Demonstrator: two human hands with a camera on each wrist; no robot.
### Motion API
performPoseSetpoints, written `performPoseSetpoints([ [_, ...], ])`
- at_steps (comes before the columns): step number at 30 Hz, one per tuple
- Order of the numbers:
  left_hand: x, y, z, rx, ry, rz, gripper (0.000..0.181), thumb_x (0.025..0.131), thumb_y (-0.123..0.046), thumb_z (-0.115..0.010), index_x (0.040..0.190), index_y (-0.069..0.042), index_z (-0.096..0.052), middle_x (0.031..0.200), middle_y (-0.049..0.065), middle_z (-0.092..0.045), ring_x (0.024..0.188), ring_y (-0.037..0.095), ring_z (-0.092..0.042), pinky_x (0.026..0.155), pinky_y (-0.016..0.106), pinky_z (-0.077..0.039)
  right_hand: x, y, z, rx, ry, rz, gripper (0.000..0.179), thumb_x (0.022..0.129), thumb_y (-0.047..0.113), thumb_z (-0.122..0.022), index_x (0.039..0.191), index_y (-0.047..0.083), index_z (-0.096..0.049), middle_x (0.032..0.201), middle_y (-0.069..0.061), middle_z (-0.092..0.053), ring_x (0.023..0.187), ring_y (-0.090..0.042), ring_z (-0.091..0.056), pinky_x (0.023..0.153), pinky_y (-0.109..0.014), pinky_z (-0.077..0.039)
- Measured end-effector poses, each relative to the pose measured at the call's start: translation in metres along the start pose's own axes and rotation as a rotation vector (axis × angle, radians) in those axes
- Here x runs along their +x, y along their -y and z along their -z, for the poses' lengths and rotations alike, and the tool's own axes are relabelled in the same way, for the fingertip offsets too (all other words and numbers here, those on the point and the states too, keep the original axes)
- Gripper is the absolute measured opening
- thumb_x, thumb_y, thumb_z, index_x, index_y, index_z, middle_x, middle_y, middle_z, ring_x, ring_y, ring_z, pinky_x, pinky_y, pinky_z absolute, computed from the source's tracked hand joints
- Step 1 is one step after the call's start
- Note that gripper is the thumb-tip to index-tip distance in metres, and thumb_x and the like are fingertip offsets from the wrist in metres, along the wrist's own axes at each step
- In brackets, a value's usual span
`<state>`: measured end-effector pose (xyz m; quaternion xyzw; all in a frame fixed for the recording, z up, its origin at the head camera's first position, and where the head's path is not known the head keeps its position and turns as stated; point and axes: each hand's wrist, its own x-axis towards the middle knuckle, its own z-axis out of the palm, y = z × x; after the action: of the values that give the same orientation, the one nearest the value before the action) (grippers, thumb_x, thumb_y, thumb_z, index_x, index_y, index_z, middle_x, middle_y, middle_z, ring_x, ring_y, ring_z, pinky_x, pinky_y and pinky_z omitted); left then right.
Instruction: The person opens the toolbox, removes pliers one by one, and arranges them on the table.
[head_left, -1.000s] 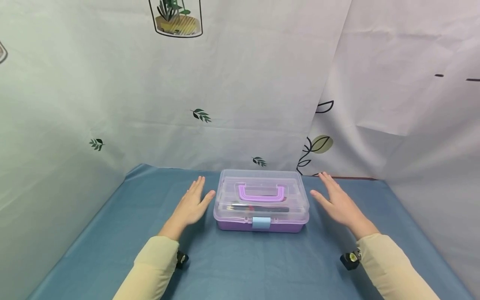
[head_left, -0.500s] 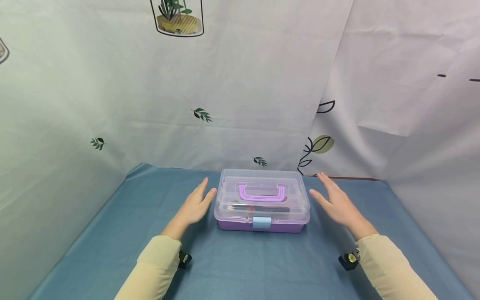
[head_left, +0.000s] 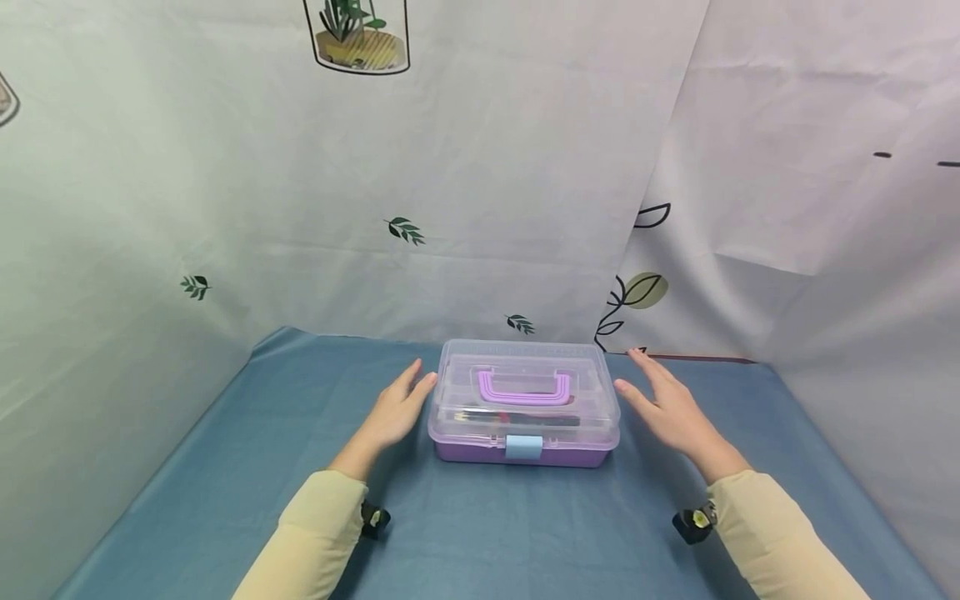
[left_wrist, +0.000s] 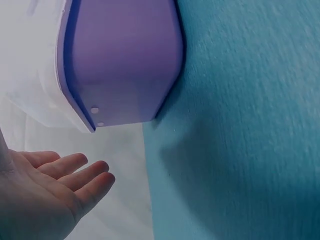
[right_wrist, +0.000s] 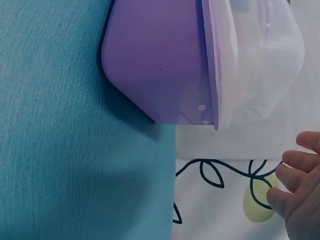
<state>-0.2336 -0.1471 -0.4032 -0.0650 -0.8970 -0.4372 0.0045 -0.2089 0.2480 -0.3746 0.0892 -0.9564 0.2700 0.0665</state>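
Note:
A purple plastic storage box (head_left: 480,452) with a clear lid stands on the blue cloth. Its lid is down, with a light blue latch (head_left: 523,447) at the front and a purple carry handle (head_left: 523,398) folded flat on top. Pencil-like sticks (head_left: 517,418) show through the lid. My left hand (head_left: 392,412) hovers beside the box's left side, fingers fairly straight, thumb nearest the lid. On the other side my right hand (head_left: 670,412) is held likewise, a small gap from the box. Both palms appear bare in the left wrist and right wrist views.
Blue cloth (head_left: 465,533) covers the table. Pale fabric (head_left: 525,167) with printed leaves hangs behind it and along both sides. The box sits near the table's back edge. A small black device (head_left: 375,520) is strapped at the left wrist, another (head_left: 694,525) at the right.
Both hands have drawn slightly inward, closer to the box's sides. The box stays put with its lid down.

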Motion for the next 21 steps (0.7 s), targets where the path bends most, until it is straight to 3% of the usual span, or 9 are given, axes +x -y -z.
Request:
performPoseSetpoints([
  [21,0.007,-0.012,-0.005,-0.139,-0.006,0.099,0.073,0.094,-0.051,-0.045,0.145,0.001,-0.032,0.147,0.023,-0.038,0.137,0.035,-0.035,0.113,0.05,-0.032,0.0,0.008,-0.001,0.041,-0.016,0.023,0.07,0.096,0.052,-0.044,0.15,0.011,-0.027,0.152,-0.022,-0.028,0.137,-0.045,-0.027,0.106,-0.067,-0.026],
])
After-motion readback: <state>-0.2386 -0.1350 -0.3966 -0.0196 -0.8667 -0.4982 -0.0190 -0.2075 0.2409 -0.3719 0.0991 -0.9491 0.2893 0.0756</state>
